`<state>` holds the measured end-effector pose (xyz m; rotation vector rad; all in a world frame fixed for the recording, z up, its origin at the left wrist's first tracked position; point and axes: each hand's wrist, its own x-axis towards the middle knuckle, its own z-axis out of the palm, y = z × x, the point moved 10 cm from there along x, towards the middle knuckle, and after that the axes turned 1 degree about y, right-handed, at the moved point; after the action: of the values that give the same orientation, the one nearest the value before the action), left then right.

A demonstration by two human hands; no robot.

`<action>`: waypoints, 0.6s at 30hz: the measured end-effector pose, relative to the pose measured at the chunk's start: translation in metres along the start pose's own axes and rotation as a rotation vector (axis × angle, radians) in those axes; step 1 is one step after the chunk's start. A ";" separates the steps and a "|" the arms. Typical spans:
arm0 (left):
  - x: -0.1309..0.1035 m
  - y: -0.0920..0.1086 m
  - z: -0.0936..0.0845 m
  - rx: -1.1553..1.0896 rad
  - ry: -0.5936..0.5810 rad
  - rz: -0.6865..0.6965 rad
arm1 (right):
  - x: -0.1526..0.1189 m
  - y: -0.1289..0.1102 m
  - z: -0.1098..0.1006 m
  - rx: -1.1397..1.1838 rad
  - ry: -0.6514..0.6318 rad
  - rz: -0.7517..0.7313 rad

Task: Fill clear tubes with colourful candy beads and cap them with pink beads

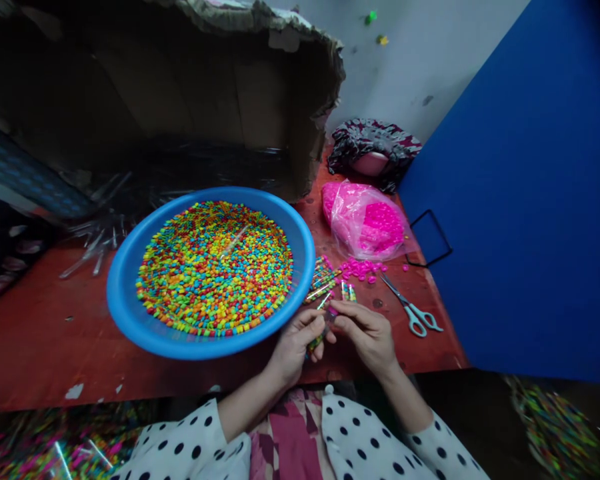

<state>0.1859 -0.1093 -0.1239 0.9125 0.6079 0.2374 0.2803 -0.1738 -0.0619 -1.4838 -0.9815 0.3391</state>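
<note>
My left hand point(293, 347) is closed around a clear tube point(315, 343) with small colourful candies inside. Close against it, my right hand point(370, 333) pinches a small pink cap point(333, 310) near the tube's upper end; whether the cap sits on the tube I cannot tell. Just beyond my fingers lie several filled tubes point(321, 280) beside the basin. A scatter of loose pink caps point(363, 269) spreads behind my right hand. To the left stands a wide blue basin point(125, 320) of multicoloured candies point(215, 273), with one clear tube point(234, 242) resting on top.
Scissors point(413, 308) lie right of my hands. Behind them is a plastic bag of pink caps point(375, 223), then a patterned cloth point(375, 137). A torn cardboard box point(260, 100) holds clear tubes. A blue panel point(520, 220) borders the red table point(35, 353) on the right.
</note>
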 end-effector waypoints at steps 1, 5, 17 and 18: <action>-0.001 0.000 0.000 -0.010 0.006 0.003 | -0.001 -0.001 0.000 -0.003 0.017 -0.010; -0.005 0.003 -0.003 -0.002 0.043 0.010 | -0.004 -0.009 -0.001 -0.068 0.048 -0.072; -0.004 0.006 -0.005 0.128 0.124 -0.010 | -0.015 -0.007 0.007 -0.178 0.133 -0.097; -0.003 0.006 -0.003 0.119 0.113 -0.011 | -0.017 -0.004 0.007 -0.165 0.150 -0.076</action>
<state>0.1820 -0.1049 -0.1193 1.0149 0.7378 0.2465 0.2639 -0.1820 -0.0653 -1.5920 -0.9598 0.0918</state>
